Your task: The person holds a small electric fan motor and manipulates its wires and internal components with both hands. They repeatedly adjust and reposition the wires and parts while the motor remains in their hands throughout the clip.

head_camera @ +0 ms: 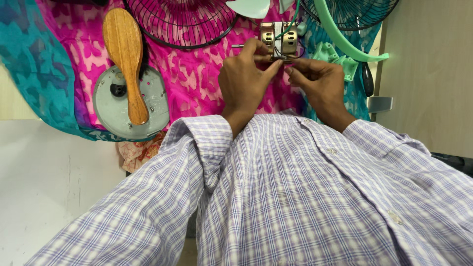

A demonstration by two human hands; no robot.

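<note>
A small fan motor with brass-coloured ends, a steel shaft and thin wires lies on a pink patterned cloth. My left hand grips the motor's near left side, thumb and forefinger pinched at its lower edge. My right hand meets it from the right, fingertips closed on the motor's lower edge beside the wires. Both sleeves are checked lilac and white.
A wooden brush rests on a grey round plate at left. A black fan grille lies at top centre, another grille with a mint green ring at top right. Mint plastic parts and a dark screwdriver handle lie beside my right hand.
</note>
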